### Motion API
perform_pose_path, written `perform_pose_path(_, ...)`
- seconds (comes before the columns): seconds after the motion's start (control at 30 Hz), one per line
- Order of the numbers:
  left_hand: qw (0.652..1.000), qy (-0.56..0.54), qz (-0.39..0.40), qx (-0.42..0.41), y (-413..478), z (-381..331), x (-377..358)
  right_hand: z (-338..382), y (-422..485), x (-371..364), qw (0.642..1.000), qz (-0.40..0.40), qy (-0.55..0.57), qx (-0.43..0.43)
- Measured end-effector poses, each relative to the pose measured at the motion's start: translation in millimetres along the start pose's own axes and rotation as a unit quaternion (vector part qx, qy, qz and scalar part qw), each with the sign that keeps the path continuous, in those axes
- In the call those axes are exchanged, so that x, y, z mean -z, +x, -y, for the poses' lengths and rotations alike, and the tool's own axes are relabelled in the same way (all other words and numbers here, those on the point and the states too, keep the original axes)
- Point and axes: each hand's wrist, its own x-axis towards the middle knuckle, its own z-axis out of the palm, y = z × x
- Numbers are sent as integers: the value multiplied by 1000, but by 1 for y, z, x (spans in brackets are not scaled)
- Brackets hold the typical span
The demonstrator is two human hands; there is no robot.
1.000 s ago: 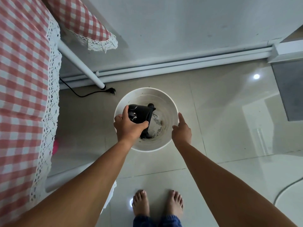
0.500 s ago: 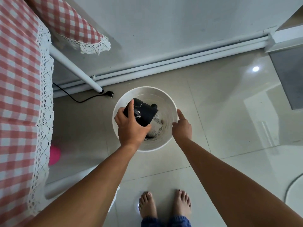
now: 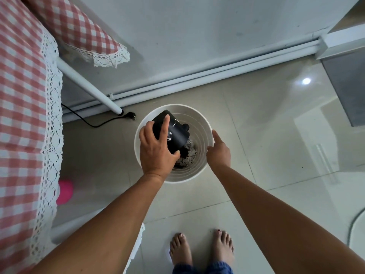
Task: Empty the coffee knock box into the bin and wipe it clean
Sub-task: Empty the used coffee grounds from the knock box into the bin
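Note:
A black knock box is tipped mouth-down over a round white bin standing on the tiled floor. My left hand grips the box from above, fingers wrapped over its base. Dark coffee grounds lie at the bottom of the bin below the box. My right hand rests on the bin's right rim, forefinger stretched along it.
A table with a red-checked, lace-edged cloth fills the left side; its white leg meets the floor just behind the bin. A black plug and cable lie by the wall. A pink object sits under the table. My bare feet stand in front of the bin.
My left hand has turned the knock box further over, so its base now faces up. More grounds lie in the bin. The right hand stays on the rim.

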Motion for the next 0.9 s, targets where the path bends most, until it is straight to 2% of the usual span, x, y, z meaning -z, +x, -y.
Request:
perform_pose_path(0.13,996,41,-45,-68,2,2,1,1,-1,0,1000,0,0,0)
perform_pose_path(0.23,994,51,-52,-82,1,2,1,0,-1,0,1000,-3,-7,1)
perform_pose_path(0.73,997,33,-50,-53,7,8,3,1,1,2,1000,-3,-12,0)
perform_pose_path(0.9,999,15,-46,-13,7,10,1,1,1,0,1000,-5,-13,-2)
